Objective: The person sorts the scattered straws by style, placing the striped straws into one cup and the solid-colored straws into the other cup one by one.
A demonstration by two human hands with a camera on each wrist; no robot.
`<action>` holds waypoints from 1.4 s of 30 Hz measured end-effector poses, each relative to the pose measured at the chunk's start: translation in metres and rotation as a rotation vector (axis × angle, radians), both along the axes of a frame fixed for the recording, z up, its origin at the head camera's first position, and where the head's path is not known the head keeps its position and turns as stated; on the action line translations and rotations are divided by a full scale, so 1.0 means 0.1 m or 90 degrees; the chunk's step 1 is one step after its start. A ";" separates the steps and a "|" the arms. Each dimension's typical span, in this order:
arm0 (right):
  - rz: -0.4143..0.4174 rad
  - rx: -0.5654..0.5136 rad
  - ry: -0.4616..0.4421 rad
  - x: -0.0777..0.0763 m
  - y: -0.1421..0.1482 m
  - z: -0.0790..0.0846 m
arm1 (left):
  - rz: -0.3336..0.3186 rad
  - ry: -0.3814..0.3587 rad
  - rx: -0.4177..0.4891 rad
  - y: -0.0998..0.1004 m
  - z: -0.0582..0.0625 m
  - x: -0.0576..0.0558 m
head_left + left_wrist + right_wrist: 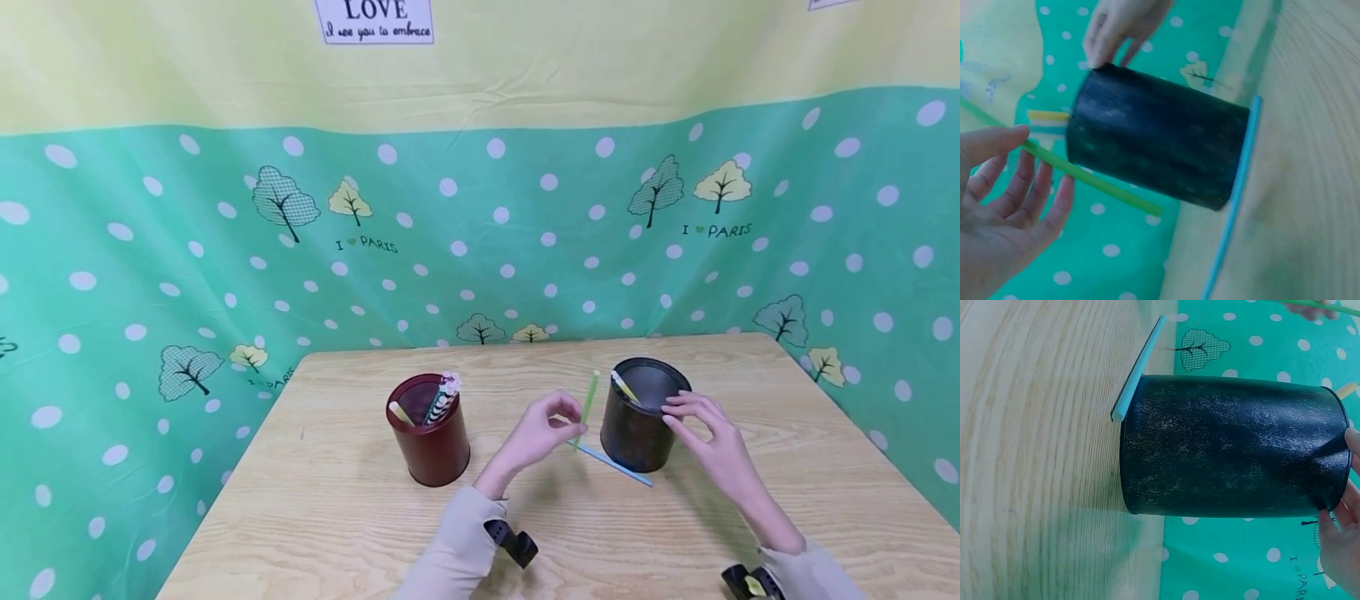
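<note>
Between the thumb and fingers of my left hand (542, 429) is a green straw (590, 398), pinched and held upright just left of a black can (636, 440). In the left wrist view the straw (1100, 183) slants across in front of the can. My right hand (712, 437) grips the can's rim from the right side, thumb and fingertips on its edge (1342, 412). Short yellow and pale straw ends (1049, 116) stick out of the can's mouth. A blue straw (618, 468) lies on the table right at the can's base.
On the left stands a dark red can (435, 454) holding a pale yellow stick (401, 413) and a striped piece with pink flowers (444, 398). The wooden table (315, 500) ends at a green dotted curtain (420, 283) behind the cans.
</note>
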State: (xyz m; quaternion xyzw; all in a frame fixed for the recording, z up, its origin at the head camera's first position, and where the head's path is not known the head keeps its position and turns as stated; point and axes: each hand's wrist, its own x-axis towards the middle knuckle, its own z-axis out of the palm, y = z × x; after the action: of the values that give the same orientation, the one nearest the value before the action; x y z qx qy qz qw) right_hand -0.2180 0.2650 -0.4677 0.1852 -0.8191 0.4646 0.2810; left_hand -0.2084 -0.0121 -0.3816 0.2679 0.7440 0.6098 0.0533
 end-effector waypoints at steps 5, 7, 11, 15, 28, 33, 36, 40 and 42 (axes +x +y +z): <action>0.002 -0.004 -0.007 0.04 -0.02 0.05 | 0.031 -0.012 0.073 0.05 0.14 0.02; -0.013 0.015 -0.001 -0.03 0.04 -0.05 | 0.037 -0.008 0.095 0.06 0.21 0.03; -0.038 0.032 0.007 -0.22 0.18 -0.34 | 0.041 0.004 0.141 0.09 0.30 0.03; -0.031 0.018 0.005 -0.25 0.22 -0.39 | 0.039 0.015 0.186 0.13 0.32 -0.02; -0.070 0.035 -0.009 -0.31 0.25 -0.49 | 0.071 0.038 0.258 0.24 0.49 -0.14; -0.065 0.033 -0.004 -0.31 0.25 -0.49 | 0.083 0.044 0.282 0.27 0.65 -0.09; -0.062 0.031 -0.005 -0.30 0.25 -0.48 | 0.088 0.044 0.289 0.30 0.72 -0.06; -0.070 0.033 -0.009 -0.30 0.24 -0.48 | 0.101 0.044 0.290 0.34 0.72 -0.07; -0.077 0.037 -0.013 -0.30 0.24 -0.48 | 0.107 0.044 0.289 0.36 0.71 -0.08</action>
State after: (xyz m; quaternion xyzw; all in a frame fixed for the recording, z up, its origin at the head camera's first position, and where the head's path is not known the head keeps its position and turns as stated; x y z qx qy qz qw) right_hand -0.2479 0.2893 -0.5154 0.1385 -0.8446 0.4250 0.2946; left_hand -0.2163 0.0239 -0.3101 0.2307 0.6093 0.7539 -0.0846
